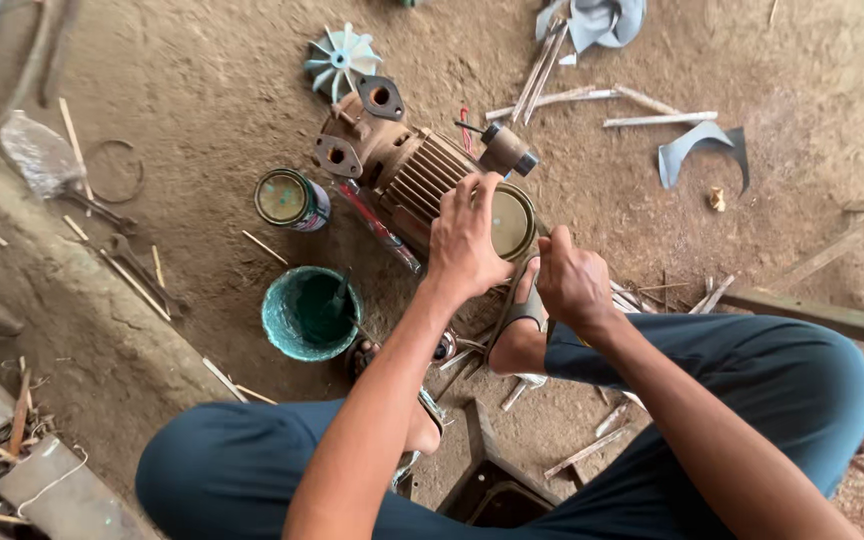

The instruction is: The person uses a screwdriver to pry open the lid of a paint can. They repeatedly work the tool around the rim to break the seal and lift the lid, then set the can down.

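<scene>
A rusty brown finned pump motor (407,170) lies on the dirt floor in front of me. My left hand (464,240) rests spread on its finned body, next to the round end cover (512,222). Just to the right, my right hand (572,282) is closed at the cover's lower edge, over my sandalled foot (520,330). What the right hand grips is hidden by the fingers. My knees in dark teal trousers fill the bottom of the view.
A teal bowl of green paint with a brush (310,312) and a small paint can (292,199) sit left of the motor. A pale blue plastic fan (341,58) lies behind it. Wood strips, metal scraps and tools litter the ground.
</scene>
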A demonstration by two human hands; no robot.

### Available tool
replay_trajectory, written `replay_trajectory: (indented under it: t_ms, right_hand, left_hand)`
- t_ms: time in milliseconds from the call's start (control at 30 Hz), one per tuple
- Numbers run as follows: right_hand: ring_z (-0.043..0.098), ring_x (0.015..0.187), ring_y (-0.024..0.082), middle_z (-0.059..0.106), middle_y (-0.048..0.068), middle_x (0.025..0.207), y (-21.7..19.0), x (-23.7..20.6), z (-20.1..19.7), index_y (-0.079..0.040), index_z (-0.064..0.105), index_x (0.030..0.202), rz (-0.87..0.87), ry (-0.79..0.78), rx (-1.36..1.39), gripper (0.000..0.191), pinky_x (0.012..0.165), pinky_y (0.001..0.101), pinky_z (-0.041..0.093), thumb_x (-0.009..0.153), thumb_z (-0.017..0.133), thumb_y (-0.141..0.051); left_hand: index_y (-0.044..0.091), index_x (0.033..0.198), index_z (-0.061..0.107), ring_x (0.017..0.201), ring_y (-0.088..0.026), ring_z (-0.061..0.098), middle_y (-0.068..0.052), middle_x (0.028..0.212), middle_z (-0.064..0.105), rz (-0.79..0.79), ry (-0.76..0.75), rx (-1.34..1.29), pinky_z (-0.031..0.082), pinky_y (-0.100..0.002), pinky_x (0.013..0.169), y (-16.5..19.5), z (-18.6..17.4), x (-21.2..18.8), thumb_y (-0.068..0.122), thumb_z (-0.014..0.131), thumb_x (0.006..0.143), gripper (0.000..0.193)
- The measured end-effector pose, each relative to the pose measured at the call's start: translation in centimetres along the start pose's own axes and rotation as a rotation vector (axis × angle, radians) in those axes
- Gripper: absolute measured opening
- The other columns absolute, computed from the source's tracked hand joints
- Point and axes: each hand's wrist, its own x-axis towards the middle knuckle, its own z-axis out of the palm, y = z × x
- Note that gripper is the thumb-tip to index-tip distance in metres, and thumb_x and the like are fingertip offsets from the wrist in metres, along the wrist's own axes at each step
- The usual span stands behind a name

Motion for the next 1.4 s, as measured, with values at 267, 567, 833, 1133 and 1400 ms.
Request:
replay_trajectory:
  t_ms: [267, 567, 833, 1133, 1400]
  right_hand:
    - [0.064, 0.070, 0.051, 0.068, 0.028, 0.076, -1.9, 1.3, -4.3, -0.005, 0.054, 0.090, 0.188, -0.120, 0.172, 0.029, 0.062, 0.0598, 0.049, 0.103, 0.051, -0.031]
    - [0.068, 0.071, 0.048, 0.070, 0.028, 0.078, -4.4, 1.7, -6.0, -0.002, 0.058, 0.098, 0.180, -0.149, -0.194, 0.028, 0.067, 0.0578, 0.050, 0.104, 0.048, -0.027]
    - [0.065, 0.066, 0.051, 0.066, 0.029, 0.071, -4.3, 1.9, -4.4, -0.002, 0.053, 0.098, 0.135, -0.088, -0.066, 0.023, 0.063, 0.0609, 0.048, 0.104, 0.047, -0.024]
    - [0.063, 0.060, 0.050, 0.064, 0.027, 0.066, -2.7, 1.3, -2.7, -0.003, 0.051, 0.096, 0.040, -0.006, -0.022, 0.019, 0.056, 0.0598, 0.047, 0.103, 0.048, -0.021]
    - [0.063, 0.061, 0.048, 0.062, 0.027, 0.064, -1.3, 0.3, -0.9, -0.004, 0.051, 0.095, 0.103, 0.000, 0.051, 0.019, 0.055, 0.0574, 0.048, 0.102, 0.052, -0.021]
  left_hand:
    - [0.023, 0.149, 0.033, 0.135, -0.042, 0.045, -0.019, 0.148, 0.037, -0.055, -0.123, 0.147, 0.055, -0.050, 0.094, 1.3, -1.0, 1.1, 0.007, 0.089, 0.056, 0.109]
    - [0.027, 0.154, 0.031, 0.139, -0.039, 0.041, -0.019, 0.156, 0.031, -0.079, -0.154, 0.216, 0.056, -0.049, 0.097, 0.0, 0.9, 1.7, 0.002, 0.086, 0.058, 0.113]
    - [0.024, 0.150, 0.033, 0.136, -0.040, 0.043, -0.019, 0.152, 0.035, -0.127, -0.062, 0.081, 0.055, -0.055, 0.095, -0.4, 0.8, 1.2, 0.033, 0.101, 0.051, 0.121]
    - [0.025, 0.146, 0.036, 0.129, -0.041, 0.046, -0.017, 0.141, 0.040, -0.052, -0.010, 0.029, 0.054, -0.056, 0.091, -0.3, 0.7, 0.8, 0.031, 0.099, 0.050, 0.115]
    - [0.026, 0.142, 0.040, 0.127, -0.041, 0.049, -0.014, 0.136, 0.046, 0.023, 0.042, 0.009, 0.051, -0.058, 0.095, 0.4, -0.2, 0.3, 0.031, 0.099, 0.053, 0.107]
